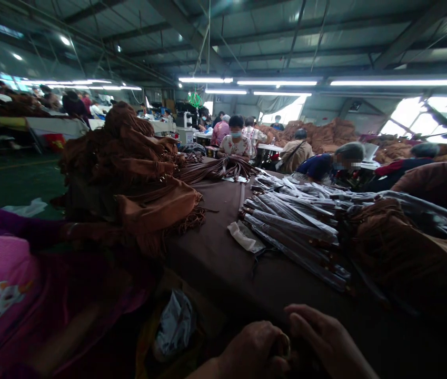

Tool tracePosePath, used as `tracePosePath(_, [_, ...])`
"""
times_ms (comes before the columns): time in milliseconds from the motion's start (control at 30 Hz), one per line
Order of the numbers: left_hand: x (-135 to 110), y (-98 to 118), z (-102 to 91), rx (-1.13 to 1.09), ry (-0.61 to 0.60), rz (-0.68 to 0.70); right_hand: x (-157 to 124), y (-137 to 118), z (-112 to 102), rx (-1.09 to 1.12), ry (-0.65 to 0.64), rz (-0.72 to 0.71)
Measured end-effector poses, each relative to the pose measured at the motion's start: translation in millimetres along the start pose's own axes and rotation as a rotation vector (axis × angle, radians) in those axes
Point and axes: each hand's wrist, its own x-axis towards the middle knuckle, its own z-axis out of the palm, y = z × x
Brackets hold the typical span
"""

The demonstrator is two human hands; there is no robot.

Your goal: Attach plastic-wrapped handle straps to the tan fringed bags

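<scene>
At the bottom edge, my left hand (252, 345) is closed with its fingers curled. A small pale yellowish curved piece (285, 345) shows at its fingertips; I cannot make out whether it is a ring or part of something held. Just to its right, my right hand (324, 334) has its visible fingers stretched toward the left hand, slightly bent. Deep shadow hides its lower side and whatever lies between the hands. Beyond both hands is the dark brown tabletop (215, 252). A bundle of straps in clear plastic sleeves (294, 210) lies on it.
A tall heap of brown bags (128, 158) stands at left, more brown material (408, 247) at right. Loose brown straps (219, 168) lie at the far end. A person in a pink apron (6, 284) is close on my left. A crumpled plastic bag (176, 321) sits below the table edge.
</scene>
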Motion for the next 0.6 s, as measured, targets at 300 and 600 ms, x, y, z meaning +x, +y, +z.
tracePosePath(300, [-0.1, -43.0, 19.5, 0.061, -0.145, -0.134, 166.9, -1.3, -20.3, -0.661, 0.191, -0.167])
tracePosePath(600, [-2.1, -49.8, 22.7, 0.074, -0.147, -0.195, 207.6, 15.3, -9.8, -0.936, 0.137, -0.2])
